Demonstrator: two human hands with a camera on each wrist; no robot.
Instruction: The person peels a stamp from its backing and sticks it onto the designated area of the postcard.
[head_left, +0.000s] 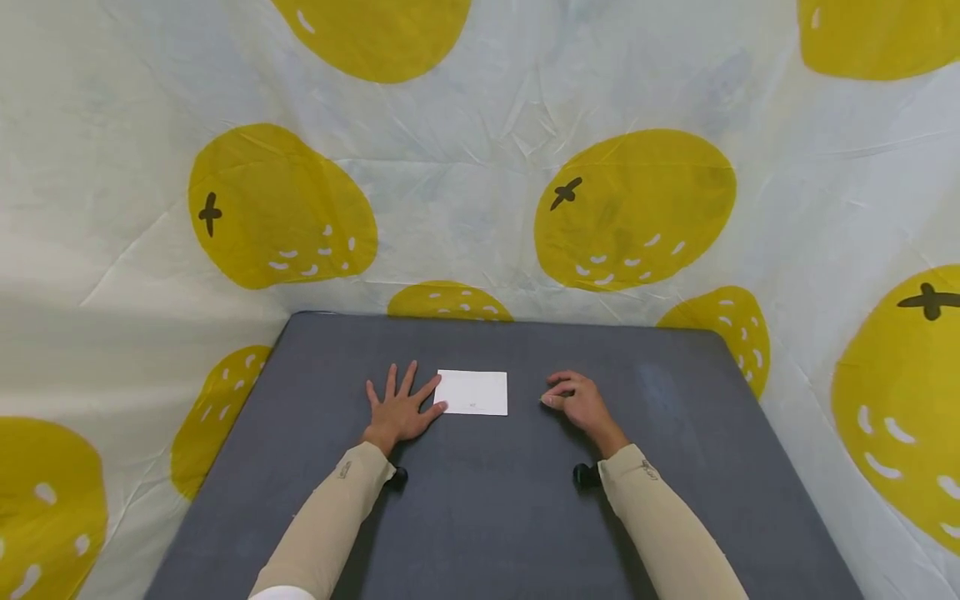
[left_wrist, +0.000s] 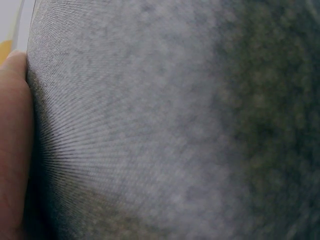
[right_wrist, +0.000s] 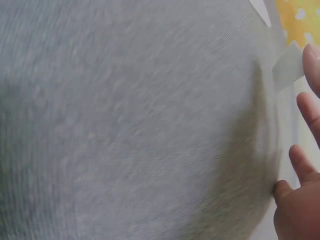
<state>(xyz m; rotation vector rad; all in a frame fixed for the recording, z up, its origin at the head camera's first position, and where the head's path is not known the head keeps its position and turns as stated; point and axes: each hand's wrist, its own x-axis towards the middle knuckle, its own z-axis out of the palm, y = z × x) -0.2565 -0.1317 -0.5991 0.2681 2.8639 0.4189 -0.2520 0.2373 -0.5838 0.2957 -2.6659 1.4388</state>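
A white sheet of paper (head_left: 480, 390) lies flat on the dark grey table, with a small faint mark near its lower edge. My left hand (head_left: 401, 410) rests on the table with its fingers spread, the index fingertip and thumb tip at the paper's left edge. To the right of the paper, apart from it, my right hand (head_left: 583, 405) pinches a small piece of whitish translucent tape (right_wrist: 287, 69). In the right wrist view the other fingers (right_wrist: 302, 162) are bent. Only part of one digit (left_wrist: 15, 145) shows in the left wrist view.
The table (head_left: 495, 517) ends at the back against a white cloth wall (head_left: 465, 208) printed with large yellow fruit shapes. The cloth also runs along both sides. A dark rounded wrist device (head_left: 587, 477) sits under each sleeve cuff.
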